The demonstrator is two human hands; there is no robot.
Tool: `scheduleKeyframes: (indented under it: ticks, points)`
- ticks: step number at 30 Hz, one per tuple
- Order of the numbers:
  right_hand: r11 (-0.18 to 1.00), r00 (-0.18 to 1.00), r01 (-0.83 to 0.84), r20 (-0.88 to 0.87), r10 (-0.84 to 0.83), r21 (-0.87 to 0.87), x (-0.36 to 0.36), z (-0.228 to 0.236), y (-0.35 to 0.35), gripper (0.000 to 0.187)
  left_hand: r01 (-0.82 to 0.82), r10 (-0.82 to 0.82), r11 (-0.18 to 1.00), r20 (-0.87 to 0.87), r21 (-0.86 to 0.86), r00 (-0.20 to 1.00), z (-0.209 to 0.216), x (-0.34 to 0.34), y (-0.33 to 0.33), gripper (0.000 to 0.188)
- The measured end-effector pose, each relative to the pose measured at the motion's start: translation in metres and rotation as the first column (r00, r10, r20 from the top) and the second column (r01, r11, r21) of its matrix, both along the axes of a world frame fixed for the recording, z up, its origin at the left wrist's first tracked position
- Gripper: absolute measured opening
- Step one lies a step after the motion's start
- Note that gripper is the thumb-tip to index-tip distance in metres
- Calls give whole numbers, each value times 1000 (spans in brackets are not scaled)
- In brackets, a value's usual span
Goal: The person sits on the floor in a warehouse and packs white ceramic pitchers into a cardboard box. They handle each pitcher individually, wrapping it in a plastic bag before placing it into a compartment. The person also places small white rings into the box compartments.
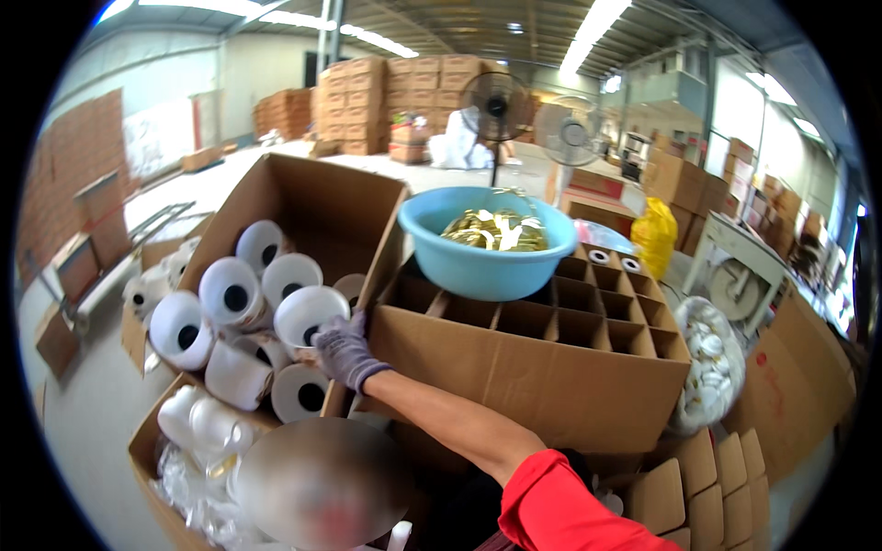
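My right hand point(347, 356), in a grey-purple glove, reaches across to the left from a red sleeve. Its fingers are closed at the lower right rim of a white cylinder point(292, 318) with a dark round hole in its end. That cylinder lies among several like it, such as a white cylinder point(230, 280) and another point(179, 321), piled in an open cardboard box point(317, 188). How far the fingertips go round the rim is hidden. My left hand does not show.
Right of the pile stands a divided carton point(524, 367), bearing a blue basin point(487, 271) of gold-coloured pieces point(496, 231). Lower left, a box holds clear plastic point(197, 500) and white bottles point(197, 418). A bag of white pieces point(707, 367) and cardboard dividers point(707, 487) lie right.
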State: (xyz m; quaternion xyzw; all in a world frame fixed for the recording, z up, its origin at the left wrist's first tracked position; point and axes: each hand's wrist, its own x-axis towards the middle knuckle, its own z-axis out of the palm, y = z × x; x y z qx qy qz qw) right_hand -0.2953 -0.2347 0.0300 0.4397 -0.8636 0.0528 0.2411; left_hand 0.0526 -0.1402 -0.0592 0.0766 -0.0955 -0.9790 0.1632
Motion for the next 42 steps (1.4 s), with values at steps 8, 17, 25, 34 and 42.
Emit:
scheduleKeyframes:
  ticks: [8, 17, 25, 34, 42]
  points:
    - [857, 849, -503, -256, 463, -116, 121, 141, 266, 20, 119, -118, 990, 9, -72, 993, 8, 11, 18, 70]
    - [990, 989, -69, 135, 52, 124, 224, 46, 514, 41, 446, -416, 860, 168, -246, 894, -37, 24, 52, 75]
    - [709, 677, 420, 716, 172, -567, 272, -28, 521, 85, 505, -379, 713, 339, -485, 861, 5, 2, 80, 56]
    - [378, 524, 610, 713, 466, -696, 273, -50, 520, 94, 411, -108, 583, 435, -701, 894, 57, 0, 97, 36]
    - [385, 499, 625, 727, 471, -679, 284, -28, 499, 86, 462, -123, 277, 446, -842, 886, 39, -9, 111, 59]
